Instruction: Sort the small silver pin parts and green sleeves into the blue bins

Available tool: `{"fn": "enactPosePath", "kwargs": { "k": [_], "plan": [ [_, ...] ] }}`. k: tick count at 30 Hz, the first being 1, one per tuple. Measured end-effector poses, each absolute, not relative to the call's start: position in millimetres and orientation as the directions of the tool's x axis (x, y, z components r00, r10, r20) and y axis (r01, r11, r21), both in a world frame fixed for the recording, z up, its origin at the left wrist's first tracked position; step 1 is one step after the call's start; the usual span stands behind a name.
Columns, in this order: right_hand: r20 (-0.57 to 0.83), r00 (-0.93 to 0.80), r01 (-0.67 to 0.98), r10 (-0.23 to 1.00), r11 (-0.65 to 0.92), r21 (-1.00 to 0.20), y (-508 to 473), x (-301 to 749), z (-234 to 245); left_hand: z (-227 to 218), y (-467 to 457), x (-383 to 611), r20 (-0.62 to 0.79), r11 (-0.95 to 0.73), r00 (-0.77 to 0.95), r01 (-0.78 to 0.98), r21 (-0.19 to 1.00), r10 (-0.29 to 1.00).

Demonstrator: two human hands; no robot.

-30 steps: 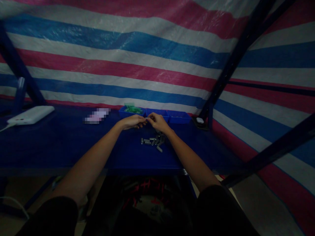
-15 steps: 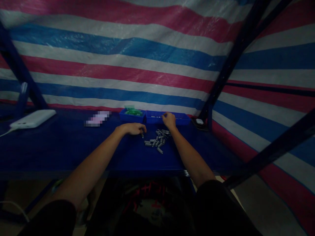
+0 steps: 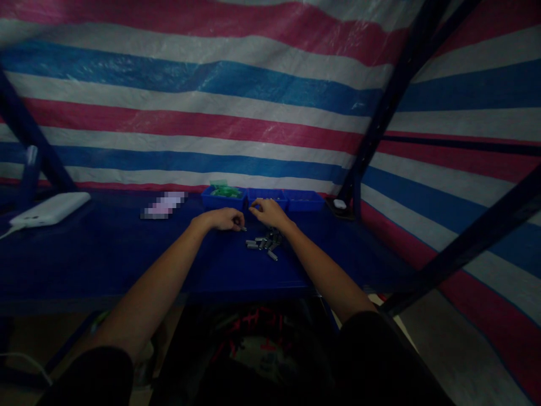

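My left hand (image 3: 228,219) is closed just above the blue tabletop, its fingertips pinching a small metal cylinder (image 3: 243,229). To its right, my right hand (image 3: 270,213) hovers in front of the middle blue bin (image 3: 266,194). Its thumb and fingers are drawn together towards the left hand; anything between them is too small to make out. Several loose grey metal cylinders (image 3: 273,255) lie in a pile on the table below the hands. My right hand and wrist cover the back part of this pile.
A blue bin with green pieces (image 3: 224,193) stands left of the middle bin, and another blue bin (image 3: 305,201) on its right. A white earbud case (image 3: 339,204) lies at the back right. Left are a blurred-out pink item (image 3: 164,205) and a white device with a cable (image 3: 53,208).
My right hand has come out of the middle bin area, moving left towards my left hand. My left hand has turned slightly, still with the metal cylinder. The camera view has shifted a little.
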State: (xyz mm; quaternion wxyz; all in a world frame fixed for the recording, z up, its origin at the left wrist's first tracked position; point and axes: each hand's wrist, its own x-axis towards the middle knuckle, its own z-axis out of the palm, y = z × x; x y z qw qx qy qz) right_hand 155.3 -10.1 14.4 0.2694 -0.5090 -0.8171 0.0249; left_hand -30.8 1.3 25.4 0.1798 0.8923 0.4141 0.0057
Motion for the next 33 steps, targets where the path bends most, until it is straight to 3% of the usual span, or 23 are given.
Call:
{"fn": "enactPosePath", "kwargs": {
  "k": [3,6,11,18,21,24,27,30,33],
  "plan": [
    [0.421,-0.403,0.727,0.813,0.563,-0.392,-10.8,151.7,10.8,19.8,8.2,-26.6,0.042,-0.585,0.614,0.727,0.360,0.788],
    [0.487,-0.427,0.612,0.762,0.640,-0.465,-11.0,150.9,10.0,19.4,9.9,-21.0,0.186,-0.558,0.544,0.674,0.483,0.818],
    [0.588,-0.402,0.570,0.702,0.694,-0.439,-10.3,153.6,13.6,22.7,3.7,-13.1,0.208,-0.435,0.461,0.466,0.771,0.862],
    [0.616,-0.402,0.638,0.677,0.690,-0.342,-12.8,158.6,19.4,18.8,4.3,-7.8,0.197,-0.348,0.364,0.414,0.841,0.910],
    [0.599,-0.334,0.738,0.727,0.597,-0.314,-10.9,164.3,21.7,13.4,4.7,-5.3,0.238,-0.406,0.371,0.487,0.774,0.898],
    [0.606,-0.118,0.848,0.787,0.397,-0.351,-4.9,178.7,22.6,5.3,-0.7,1.0,0.345,-0.604,0.499,0.589,0.537,0.795],
    [0.579,0.107,0.883,0.809,0.191,-0.429,2.9,199.4,20.4,-1.0,-11.3,11.4,0.331,-0.771,0.696,0.562,0.301,0.637],
    [0.532,0.238,0.869,0.813,0.067,-0.491,10.3,218.3,16.1,-1.1,-21.1,19.9,0.270,-0.823,0.778,0.526,0.215,0.567],
    [0.507,0.244,0.853,0.827,0.066,-0.517,15.6,228.4,12.5,2.2,-23.7,20.7,0.257,-0.810,0.768,0.561,0.174,0.587]
  ]
}}
